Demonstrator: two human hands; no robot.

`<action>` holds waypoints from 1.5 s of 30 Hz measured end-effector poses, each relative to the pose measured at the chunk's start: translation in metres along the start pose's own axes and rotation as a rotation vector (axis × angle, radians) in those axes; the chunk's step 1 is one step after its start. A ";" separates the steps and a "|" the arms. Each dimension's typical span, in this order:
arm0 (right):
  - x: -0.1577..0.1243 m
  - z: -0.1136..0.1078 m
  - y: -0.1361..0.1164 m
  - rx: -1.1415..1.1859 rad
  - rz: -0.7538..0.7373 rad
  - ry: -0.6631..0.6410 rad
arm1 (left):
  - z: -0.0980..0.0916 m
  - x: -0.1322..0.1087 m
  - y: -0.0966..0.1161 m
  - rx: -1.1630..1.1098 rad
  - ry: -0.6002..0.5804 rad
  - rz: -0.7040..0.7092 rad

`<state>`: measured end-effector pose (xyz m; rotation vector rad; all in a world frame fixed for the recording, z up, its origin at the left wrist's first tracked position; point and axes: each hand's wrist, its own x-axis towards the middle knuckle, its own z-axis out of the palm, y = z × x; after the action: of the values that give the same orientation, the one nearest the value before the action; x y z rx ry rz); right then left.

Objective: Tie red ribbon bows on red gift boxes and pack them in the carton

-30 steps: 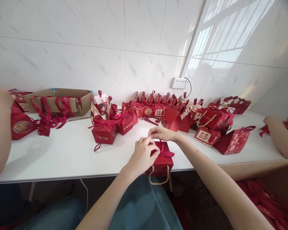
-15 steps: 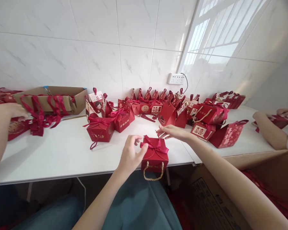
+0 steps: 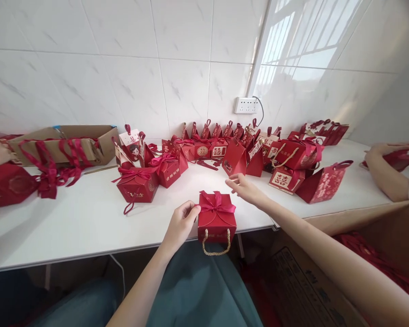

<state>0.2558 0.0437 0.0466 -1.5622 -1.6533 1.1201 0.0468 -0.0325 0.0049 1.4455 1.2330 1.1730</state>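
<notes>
One red square-topped card box (image 3: pixel 225 222), closed with curved overlapping flaps, sits upright at the near edge of the white table (image 3: pixel 88 218), between the two hands; its front appears to reach past the edge. On top: a magenta satin-like ribbon bow (image 3: pixel 217 206). At front: a twisted gold rope handle (image 3: pixel 216 253), hanging down. Left hand (image 3: pixel 181 225): thumb and fingers pinched together on the bow's left tail. Right hand (image 3: pixel 247 188): fingers loosely spread, holding nothing, apart from the box. Handling (judged): probably light; walls fairly stiff but easily dented; ribbon soft, likely slippery, bow could pull loose. Best hold: opposite side walls low down, gentle pressure, or the rope; avoid lifting by the bow. Writing: gold characters on the box front, too small to read. Double-happiness characters legible on the cream-panelled red box (image 3: pixel 281 179), right of centre. Brown cardboard carton (image 3: pixel 303 281) below the table carries dark print, illegible. No brand identified.
</notes>
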 end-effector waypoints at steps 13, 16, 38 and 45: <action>-0.046 0.009 0.016 0.224 -0.249 -0.339 | 0.009 0.002 0.001 -0.148 -0.002 -0.038; -0.041 0.010 0.024 0.414 -0.198 -0.398 | 0.010 0.003 -0.004 -0.206 -0.023 -0.028; -0.043 -0.026 0.037 0.002 -0.297 -0.313 | 0.001 -0.008 -0.015 -0.148 0.023 -0.038; -0.053 -0.005 0.034 -0.220 -0.408 -0.427 | -0.007 0.012 -0.011 -0.137 0.082 0.036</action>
<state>0.2836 -0.0095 0.0254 -1.0717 -2.3189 1.1260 0.0386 -0.0190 -0.0035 1.3343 1.1617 1.3272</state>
